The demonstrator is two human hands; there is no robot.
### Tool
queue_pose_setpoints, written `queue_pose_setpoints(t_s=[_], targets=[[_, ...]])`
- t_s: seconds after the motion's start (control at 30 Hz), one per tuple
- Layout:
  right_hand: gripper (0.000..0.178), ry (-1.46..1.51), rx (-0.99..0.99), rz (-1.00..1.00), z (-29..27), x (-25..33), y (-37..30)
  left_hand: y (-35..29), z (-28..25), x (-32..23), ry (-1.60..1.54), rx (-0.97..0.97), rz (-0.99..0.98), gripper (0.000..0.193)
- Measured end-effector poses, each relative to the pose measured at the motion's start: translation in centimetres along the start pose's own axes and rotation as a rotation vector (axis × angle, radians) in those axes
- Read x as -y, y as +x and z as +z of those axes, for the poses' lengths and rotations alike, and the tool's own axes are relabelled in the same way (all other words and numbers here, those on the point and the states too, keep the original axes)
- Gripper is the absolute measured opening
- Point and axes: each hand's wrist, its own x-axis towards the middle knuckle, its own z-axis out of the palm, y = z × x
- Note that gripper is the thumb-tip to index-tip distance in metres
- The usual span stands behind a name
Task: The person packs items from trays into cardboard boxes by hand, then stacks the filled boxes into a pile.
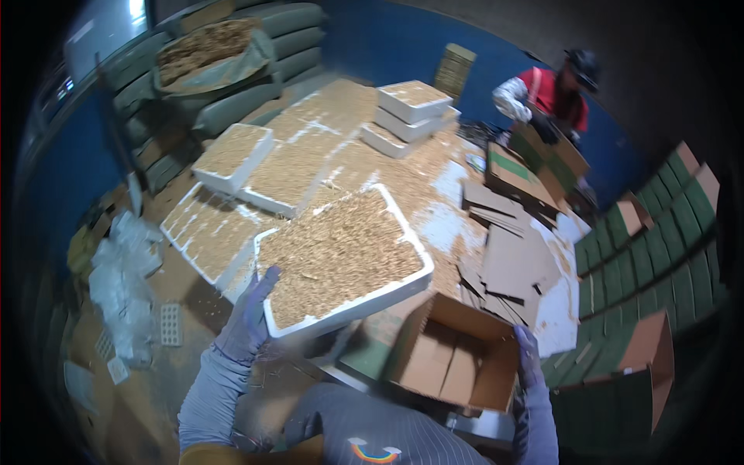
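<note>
My left hand (pixel 246 319), in a purple glove, grips the left end of a white foam box (pixel 358 308). The box is full to the rim with tan shavings (pixel 333 252), held up tilted above the work surface. Just below and right of it, an open cardboard box (pixel 474 319) stands with nothing inside, brown within and partly green outside. My right hand (pixel 530 358), also gloved, has its fingers over that carton's right wall. A green carton surface (pixel 373 349) shows beneath the foam box, partly hidden.
More filled foam boxes stand at left (pixel 249 174) and in a stack (pixel 403 116) behind. Flat cardboard pieces (pixel 515 263) lie right of centre. Green cartons (pixel 651 271) are piled at right. A co-worker (pixel 554 97) handles a carton at the far right. Plastic bags (pixel 124 279) lie at left.
</note>
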Motion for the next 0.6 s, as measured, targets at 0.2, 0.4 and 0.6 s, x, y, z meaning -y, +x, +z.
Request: queue_pose_setpoints(t_s=[0.2, 0.4, 0.6], targets=[[0.046, -0.003, 0.242, -0.255, -2.1, -4.4, 5.4, 4.8, 16.8, 8.6, 0.21, 0.333, -0.047, 0.073], [0.045, 0.078, 0.314, -0.129, -3.2, -4.7, 4.4, 3.2, 19.8, 11.1, 0.405, 0.448, -0.114, 0.092], [0.044, -0.066, 0.221, -0.009, -2.1, -4.4, 3.1, 1.3, 14.0, 12.1, 0.811, 0.459, -0.083, 0.078]])
